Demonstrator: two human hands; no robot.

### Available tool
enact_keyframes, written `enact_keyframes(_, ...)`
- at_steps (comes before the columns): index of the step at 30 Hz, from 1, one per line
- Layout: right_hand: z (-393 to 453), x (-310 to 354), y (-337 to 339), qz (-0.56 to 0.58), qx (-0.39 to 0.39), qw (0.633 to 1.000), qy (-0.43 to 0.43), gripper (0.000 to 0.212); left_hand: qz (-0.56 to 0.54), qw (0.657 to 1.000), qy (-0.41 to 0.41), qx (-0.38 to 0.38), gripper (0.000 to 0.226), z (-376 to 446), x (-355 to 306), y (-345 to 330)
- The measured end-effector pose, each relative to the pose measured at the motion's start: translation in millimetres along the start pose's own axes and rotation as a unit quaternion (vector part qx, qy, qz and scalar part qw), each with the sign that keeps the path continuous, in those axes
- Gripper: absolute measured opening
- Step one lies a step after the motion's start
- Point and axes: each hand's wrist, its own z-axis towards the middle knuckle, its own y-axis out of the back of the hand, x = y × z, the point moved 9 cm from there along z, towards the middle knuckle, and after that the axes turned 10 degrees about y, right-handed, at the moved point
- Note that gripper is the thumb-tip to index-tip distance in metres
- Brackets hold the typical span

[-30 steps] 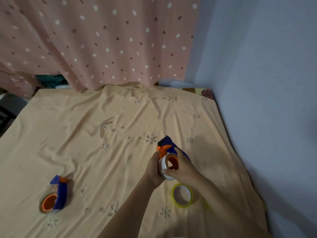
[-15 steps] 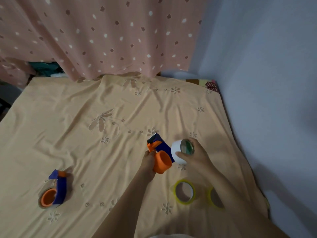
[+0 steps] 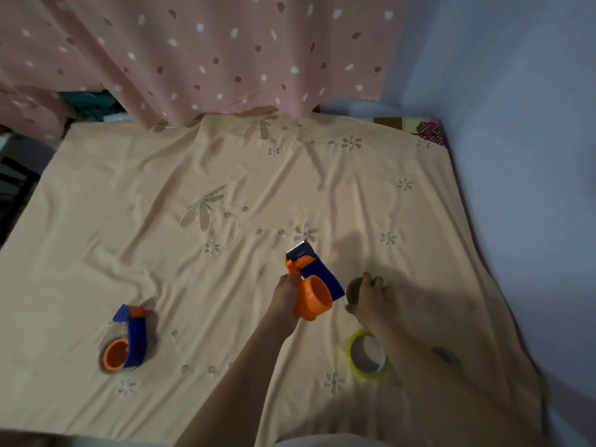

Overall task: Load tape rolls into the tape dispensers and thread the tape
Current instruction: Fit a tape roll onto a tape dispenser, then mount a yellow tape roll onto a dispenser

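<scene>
– Two orange and blue plastic tape dispensers are visible on the bed. Where is each one?

– One orange and blue dispenser with a tape roll on it [image 3: 124, 341] lies at the left on the peach bed sheet with embroidered flowers [image 3: 200, 175]. The second, empty dispenser [image 3: 311, 285] is near the middle, and the left hand [image 3: 285, 298] holds it. The fingers of this hand are curled around the orange round hub, and the blue cutter end points away from the person.

– And the right hand?

– The right hand [image 3: 369, 296] is just to the right of the held dispenser. Its fingers are curled around a roll [image 3: 354, 290] which looks dark and round; the picture is blurred there, so I cannot tell its colour well. The roll is very near the blue side of the dispenser, but I cannot tell if they touch.

– Other rolls?

– A yellowish transparent tape roll [image 3: 367, 354] lies flat on the sheet, near the right forearm. A further roll [image 3: 446, 356] lies to the right of that arm, partly hidden and dim.

– What is around the bed?

– A pink curtain with white and brown spots [image 3: 209, 53] hangs at the far side, and a pale blue wall [image 3: 522, 124] is at the right.
</scene>
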Motion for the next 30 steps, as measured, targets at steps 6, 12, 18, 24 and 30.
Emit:
enact_keyframes(6, 6, 0, -13, -0.001, 0.028, 1.000, -0.010, 0.102, 0.001, 1.000, 0.001, 0.021, 0.047, -6, -2, -1)
enact_keyframes(12, -30, -18, 6, 0.061, -0.051, 0.996, -0.048, 0.104, 0.002, 1.000, -0.003, 0.022, 0.043, -9, 8, 3)
enact_keyframes(18, -86, -26, -34, 0.048, 0.056, 0.996, -0.052, 0.116, 0.006, 1.000, -0.007, 0.025, 0.048, -20, 22, 6)
enact_keyframes(24, -105, -16, -62, -0.067, 0.102, 0.992, 0.018, 0.119, -0.004, 1.000, -0.008, 0.028, 0.047, -33, 35, 20)
enact_keyframes(30, -106, -11, -56, -0.105, 0.052, 0.990, 0.074, 0.107, -0.012, 0.999, -0.029, 0.040, 0.045, -48, 38, 36)
